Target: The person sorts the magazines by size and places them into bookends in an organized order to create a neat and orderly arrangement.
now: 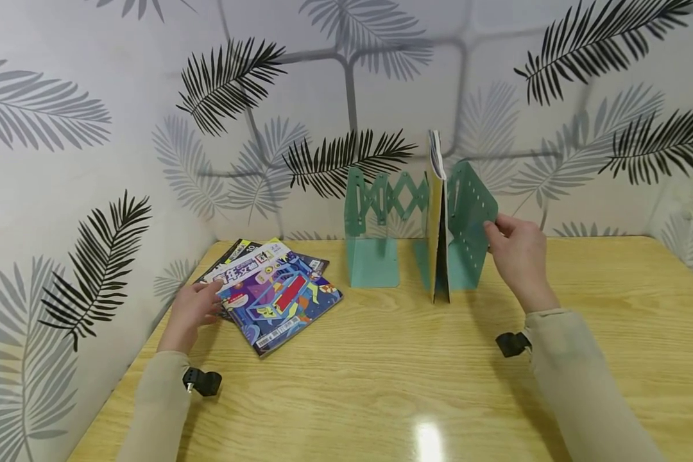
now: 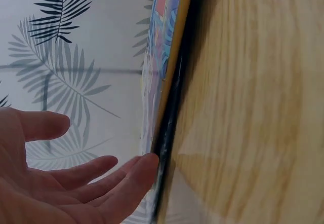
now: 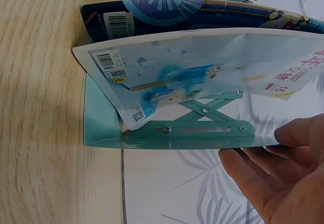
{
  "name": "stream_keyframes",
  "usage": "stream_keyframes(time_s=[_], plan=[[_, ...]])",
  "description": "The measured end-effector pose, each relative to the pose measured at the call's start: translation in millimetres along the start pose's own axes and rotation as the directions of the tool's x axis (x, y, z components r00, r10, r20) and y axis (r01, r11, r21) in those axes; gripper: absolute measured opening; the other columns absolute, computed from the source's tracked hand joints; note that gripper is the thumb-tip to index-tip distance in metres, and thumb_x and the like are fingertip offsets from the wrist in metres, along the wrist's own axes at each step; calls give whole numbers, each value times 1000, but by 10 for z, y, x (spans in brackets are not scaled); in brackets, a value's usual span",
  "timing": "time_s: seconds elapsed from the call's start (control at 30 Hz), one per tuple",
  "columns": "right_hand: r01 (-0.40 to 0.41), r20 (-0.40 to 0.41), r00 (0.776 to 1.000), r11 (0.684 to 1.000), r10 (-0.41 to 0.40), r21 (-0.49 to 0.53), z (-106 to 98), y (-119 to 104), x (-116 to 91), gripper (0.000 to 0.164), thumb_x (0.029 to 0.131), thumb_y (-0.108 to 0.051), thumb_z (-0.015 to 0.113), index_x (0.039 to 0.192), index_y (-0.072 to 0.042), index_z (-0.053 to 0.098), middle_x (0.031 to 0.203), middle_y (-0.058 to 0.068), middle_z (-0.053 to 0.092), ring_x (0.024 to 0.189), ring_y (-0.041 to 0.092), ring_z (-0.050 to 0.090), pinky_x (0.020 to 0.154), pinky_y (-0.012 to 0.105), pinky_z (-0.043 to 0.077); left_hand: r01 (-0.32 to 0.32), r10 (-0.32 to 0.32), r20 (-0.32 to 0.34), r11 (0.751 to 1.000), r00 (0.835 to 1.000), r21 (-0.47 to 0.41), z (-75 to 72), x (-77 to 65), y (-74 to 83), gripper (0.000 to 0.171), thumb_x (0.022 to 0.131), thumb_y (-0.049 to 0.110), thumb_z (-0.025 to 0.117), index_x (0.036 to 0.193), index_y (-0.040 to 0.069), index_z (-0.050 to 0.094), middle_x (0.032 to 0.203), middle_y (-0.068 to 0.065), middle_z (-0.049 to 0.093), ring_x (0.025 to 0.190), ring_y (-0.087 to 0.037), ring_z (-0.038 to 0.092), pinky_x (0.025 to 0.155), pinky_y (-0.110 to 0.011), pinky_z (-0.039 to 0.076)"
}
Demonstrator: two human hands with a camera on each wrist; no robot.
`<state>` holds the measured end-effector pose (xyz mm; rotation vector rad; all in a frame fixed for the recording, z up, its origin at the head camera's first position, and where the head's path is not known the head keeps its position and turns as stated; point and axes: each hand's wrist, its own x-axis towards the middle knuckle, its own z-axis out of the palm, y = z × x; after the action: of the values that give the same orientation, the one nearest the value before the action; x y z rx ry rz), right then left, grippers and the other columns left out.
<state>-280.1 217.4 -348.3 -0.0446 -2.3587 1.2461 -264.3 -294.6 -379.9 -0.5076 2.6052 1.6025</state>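
Note:
A green expandable metal bookend stands on the table, its crossed lattice running along the back. Magazines stand upright in it; the right wrist view shows a pale-covered magazine leaning in front of a dark blue one. My right hand pinches the edge of the bookend's right end plate between thumb and fingers. On the left, several magazines lie in a loose pile, a colourful purple-blue magazine on top. My left hand is at the pile's left edge, fingers extended and fingertips right at the magazines' edges.
The wooden table meets a wall with a leaf pattern behind and to the left. Each wrist carries a small black camera.

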Motion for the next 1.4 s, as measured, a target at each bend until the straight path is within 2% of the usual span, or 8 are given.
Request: stream_keyframes(time_s=[0.1, 0.33, 0.5, 0.7, 0.83, 1.0, 1.2, 1.4], plan=[[-7, 5, 1000, 1000, 7, 13, -5, 2, 0, 40, 103, -25, 52, 131, 2, 62, 118, 23, 65, 88, 35, 70, 75, 37, 55, 37, -36, 28, 999, 999, -40, -8, 26, -16, 71, 103, 43, 43, 148, -10, 28, 137, -30, 44, 106, -32, 56, 83, -36, 55], [-19, 28, 999, 998, 17, 55, -34, 7, 6, 42, 102, -27, 53, 132, 1, 61, 119, 23, 65, 92, 34, 69, 67, 19, 54, 29, -26, 31, 995, 999, -100, -8, 48, -1, 68, 104, 37, 44, 148, -10, 25, 136, -30, 41, 85, -20, 61, 72, -31, 57], [-25, 35, 999, 997, 22, 72, -34, 12, 13, 43, 102, -29, 52, 133, 1, 60, 119, 23, 65, 95, 34, 68, 67, 20, 54, 31, -28, 21, 988, 999, -152, -11, 57, -9, 68, 103, 38, 44, 148, -10, 25, 133, -28, 41, 83, -18, 60, 73, -31, 58], [-20, 39, 999, 997, 17, 80, -49, 20, 2, 45, 102, -31, 52, 132, 2, 61, 118, 24, 65, 94, 35, 68, 68, 23, 55, 90, -68, 85, 950, 994, -300, -2, 69, -33, 70, 104, 36, 44, 152, -5, 16, 146, -30, 27, 108, -28, 51, 81, -34, 56], [-9, 37, 999, 997, 6, 75, -52, 22, -1, 44, 102, -30, 52, 132, 2, 61, 118, 23, 65, 93, 36, 69, 66, 20, 54, 118, -78, 117, 911, 990, -394, 2, 112, -35, 70, 104, 34, 42, 155, -1, 9, 155, -29, 16, 132, -38, 34, 89, -39, 53], [4, 34, 999, 998, -6, 68, -46, 31, 14, 44, 102, -31, 52, 131, 1, 61, 117, 23, 66, 93, 36, 69, 64, 16, 54, 137, -87, 126, 865, 988, -483, 4, 179, -56, 68, 104, 30, 40, 157, 3, 7, 158, -25, 13, 137, -36, 28, 91, -37, 52], [4, 32, 999, 998, -6, 58, -41, 41, -4, 44, 102, -31, 52, 132, 0, 61, 117, 23, 66, 92, 37, 69, 63, 13, 52, 149, -69, 169, 837, 983, -526, 21, 198, -111, 61, 105, 25, 39, 156, 2, 14, 157, -23, 22, 134, -32, 38, 95, -35, 50], [11, 28, 1000, 1000, -11, 22, -33, 53, -21, 45, 102, -33, 51, 133, -2, 61, 117, 22, 66, 88, 37, 70, 62, 12, 51, 138, -48, 173, 819, 984, -557, 71, 202, -143, 59, 104, 16, 46, 154, -1, 20, 150, -19, 32, 106, -17, 59, 92, -32, 51]])
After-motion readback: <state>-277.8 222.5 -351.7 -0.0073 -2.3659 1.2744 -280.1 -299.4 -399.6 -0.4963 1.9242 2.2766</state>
